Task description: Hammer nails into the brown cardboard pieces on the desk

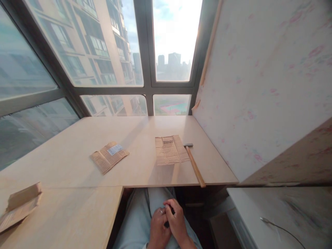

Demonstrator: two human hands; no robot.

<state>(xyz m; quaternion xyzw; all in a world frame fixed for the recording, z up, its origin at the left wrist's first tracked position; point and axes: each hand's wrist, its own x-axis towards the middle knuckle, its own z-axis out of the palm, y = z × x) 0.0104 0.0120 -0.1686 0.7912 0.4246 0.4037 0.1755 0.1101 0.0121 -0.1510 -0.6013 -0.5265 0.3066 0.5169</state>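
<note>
Both hands rest together in my lap below the table edge. My left hand [158,226] has a ring on one finger and its fingers curl against my right hand [176,218]. Between them I see a small dark thing [169,211] that I cannot name. On the wooden table [145,166] in front of me lies a corrugated cardboard piece [171,149] with a row of nails standing in it. A hammer [194,164] with a wooden handle lies right beside it, its handle end reaching past the table's front edge.
A folded cardboard piece with a white label [109,156] lies left of centre. Another cardboard scrap [19,204] sits on a lower board at the left. A tall stained panel [264,86] leans on the right. Windows [116,52] close off the back. A white surface [280,214] stands at lower right.
</note>
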